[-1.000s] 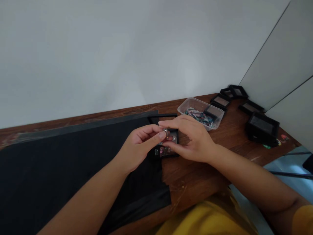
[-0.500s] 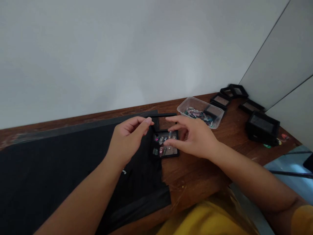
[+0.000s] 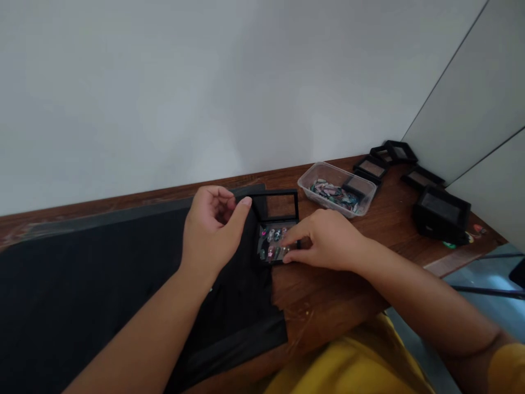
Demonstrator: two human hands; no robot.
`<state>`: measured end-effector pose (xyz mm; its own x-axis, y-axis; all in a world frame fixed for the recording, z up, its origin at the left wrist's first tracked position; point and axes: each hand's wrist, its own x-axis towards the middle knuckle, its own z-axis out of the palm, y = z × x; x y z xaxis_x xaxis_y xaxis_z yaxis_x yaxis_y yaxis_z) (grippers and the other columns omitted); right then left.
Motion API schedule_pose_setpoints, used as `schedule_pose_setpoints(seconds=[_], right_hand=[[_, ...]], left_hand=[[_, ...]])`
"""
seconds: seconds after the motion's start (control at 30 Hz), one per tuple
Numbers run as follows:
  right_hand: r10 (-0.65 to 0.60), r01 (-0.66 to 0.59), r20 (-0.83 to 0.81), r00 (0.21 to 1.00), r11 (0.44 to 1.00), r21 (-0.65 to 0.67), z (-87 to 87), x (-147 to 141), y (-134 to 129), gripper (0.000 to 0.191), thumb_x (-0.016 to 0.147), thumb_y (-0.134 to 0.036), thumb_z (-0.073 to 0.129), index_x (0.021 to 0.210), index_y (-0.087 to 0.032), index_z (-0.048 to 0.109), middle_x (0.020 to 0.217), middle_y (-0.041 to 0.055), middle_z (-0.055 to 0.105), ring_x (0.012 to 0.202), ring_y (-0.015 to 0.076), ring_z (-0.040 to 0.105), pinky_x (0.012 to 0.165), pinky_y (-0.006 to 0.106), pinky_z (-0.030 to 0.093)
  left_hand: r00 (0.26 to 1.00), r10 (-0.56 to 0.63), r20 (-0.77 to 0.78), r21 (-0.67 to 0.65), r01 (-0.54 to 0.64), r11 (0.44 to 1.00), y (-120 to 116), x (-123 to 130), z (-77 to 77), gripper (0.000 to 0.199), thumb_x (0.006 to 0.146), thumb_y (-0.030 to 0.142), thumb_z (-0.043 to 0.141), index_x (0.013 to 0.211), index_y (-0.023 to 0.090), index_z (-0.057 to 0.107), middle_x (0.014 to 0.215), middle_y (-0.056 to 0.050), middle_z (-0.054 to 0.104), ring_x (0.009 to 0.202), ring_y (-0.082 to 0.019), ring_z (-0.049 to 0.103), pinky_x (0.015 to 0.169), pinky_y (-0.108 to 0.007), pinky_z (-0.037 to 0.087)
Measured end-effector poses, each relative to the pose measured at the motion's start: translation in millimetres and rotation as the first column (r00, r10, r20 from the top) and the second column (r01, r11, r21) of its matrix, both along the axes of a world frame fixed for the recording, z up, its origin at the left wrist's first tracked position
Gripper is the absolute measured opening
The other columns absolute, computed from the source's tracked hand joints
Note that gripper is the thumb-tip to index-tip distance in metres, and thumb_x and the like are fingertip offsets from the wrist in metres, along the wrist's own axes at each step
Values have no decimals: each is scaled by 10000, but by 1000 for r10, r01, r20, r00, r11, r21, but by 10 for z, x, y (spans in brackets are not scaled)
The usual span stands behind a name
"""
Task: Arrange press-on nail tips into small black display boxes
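A small black case (image 3: 298,203) stands with its windowed lid raised, at the right edge of a black cloth (image 3: 102,284). Inside lie rows of decorated false nails (image 3: 270,253), some pink, some green or clear. My right hand (image 3: 330,241) reaches into the case from the right, thumb and index finger closing around a false nail in the lower row; the fingertips partly cover it. Left of the case, my left hand (image 3: 211,230) hovers over the cloth, fingers curled and thumb held apart, with nothing visible in it.
Behind my right hand, a clear plastic tub (image 3: 303,183) contains many loose false nails and a dark case. Several black windowed cases (image 3: 371,166) lie near the wall corner. A stack of black cases (image 3: 441,213) stands at the right, by the table's edge.
My right hand has lowered onto the nails, its fingers drawing closer together. My left hand has moved slightly left, its thumb and fingertips parting from a pinch.
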<state>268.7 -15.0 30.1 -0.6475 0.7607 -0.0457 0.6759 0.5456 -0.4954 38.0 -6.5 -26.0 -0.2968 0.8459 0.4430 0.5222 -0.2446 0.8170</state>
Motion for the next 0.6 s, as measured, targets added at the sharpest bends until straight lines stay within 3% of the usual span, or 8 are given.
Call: schedule_pose_setpoints(seconds=[0.23,0.4,0.6], right_hand=[[93,-82,-124,988,992,92,-68,51,21,154,1028,-333,842,1133,-252,921,1136,51,904,993,225,850,836,310,584],[114,-64,-286,952,982,179,-42,126,65,131,1045,-292,825,1114,-218,907,1115,58,903,899,183,830,801,285,558],[132,-128,-35,991,987,99,-5,75,42,72,998,-268,864,1041,-219,895,1034,31,900,875,199,805,754,296,482]], left_hand=[[994,-58,-93,-150,44,988,-33,-2,26,314,892,526,705,1050,271,615,922,-14,676,784,-210,607,679,-343,484],[989,-64,-131,-167,42,985,-33,-6,46,319,883,544,689,1033,267,644,919,-24,706,786,-213,624,689,-348,501],[985,-73,-157,-194,42,980,-43,9,90,347,862,577,677,1008,264,643,927,-45,703,799,-230,635,648,-342,492]])
